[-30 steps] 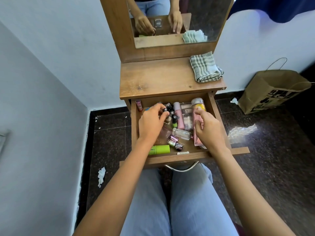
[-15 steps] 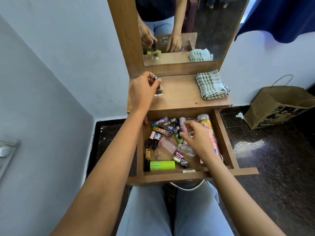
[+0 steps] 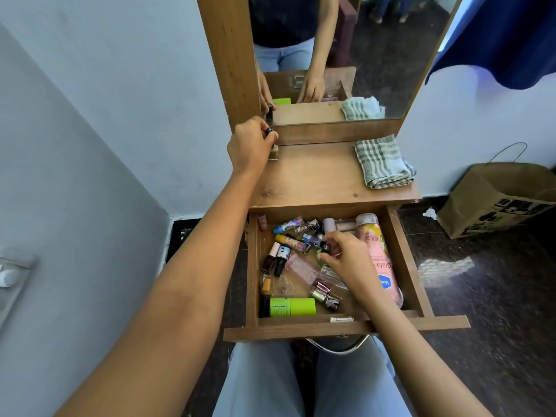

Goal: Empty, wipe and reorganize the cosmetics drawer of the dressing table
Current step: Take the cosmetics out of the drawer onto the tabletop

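Emptying has begun — the left hand [image 3: 249, 142], in the drawer [image 3: 252, 266] a second ago, now stands a small bottle [image 3: 273, 151] at the table's [image 3: 316, 179] back corner, grip clenched on its cap, while the right hand [image 3: 346, 260] pinches a black-capped bottle [image 3: 327, 247] among the cosmetics [image 3: 301, 267] inside.

Surface: brown wooden dressing table top [image 3: 316, 179]. A folded grey-and-white checked cloth [image 3: 382, 161] lies at its right rear. A small black-capped glass bottle [image 3: 274, 152] stands at the left rear corner, beside the wooden mirror frame [image 3: 231, 55]. Below, the open wooden drawer [image 3: 400, 266] carries a lime-green cylindrical tube [image 3: 293, 307] lying along its front wall.
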`<action>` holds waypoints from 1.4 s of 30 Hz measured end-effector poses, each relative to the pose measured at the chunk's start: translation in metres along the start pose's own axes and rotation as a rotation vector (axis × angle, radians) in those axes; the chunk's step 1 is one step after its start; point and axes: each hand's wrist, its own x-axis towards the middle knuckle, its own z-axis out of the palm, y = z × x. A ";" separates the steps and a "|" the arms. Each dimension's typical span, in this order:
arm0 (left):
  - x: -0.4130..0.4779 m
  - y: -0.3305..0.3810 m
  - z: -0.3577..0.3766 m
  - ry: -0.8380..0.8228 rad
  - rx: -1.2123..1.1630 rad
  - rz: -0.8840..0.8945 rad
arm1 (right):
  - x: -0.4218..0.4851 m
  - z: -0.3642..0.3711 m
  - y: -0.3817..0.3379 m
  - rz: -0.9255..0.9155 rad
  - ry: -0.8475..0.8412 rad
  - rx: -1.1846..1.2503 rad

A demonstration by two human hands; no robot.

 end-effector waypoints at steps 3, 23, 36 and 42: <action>0.003 -0.001 0.000 0.001 0.001 -0.008 | 0.000 0.001 -0.001 0.003 -0.002 -0.012; -0.094 -0.032 -0.007 0.148 -0.334 -0.173 | 0.083 -0.085 -0.094 -0.257 0.201 0.200; -0.139 -0.049 0.003 0.068 -0.336 -0.135 | 0.196 -0.041 -0.097 -0.238 0.141 0.125; -0.141 -0.049 -0.001 0.080 -0.294 -0.138 | 0.207 -0.041 -0.102 -0.236 0.135 0.074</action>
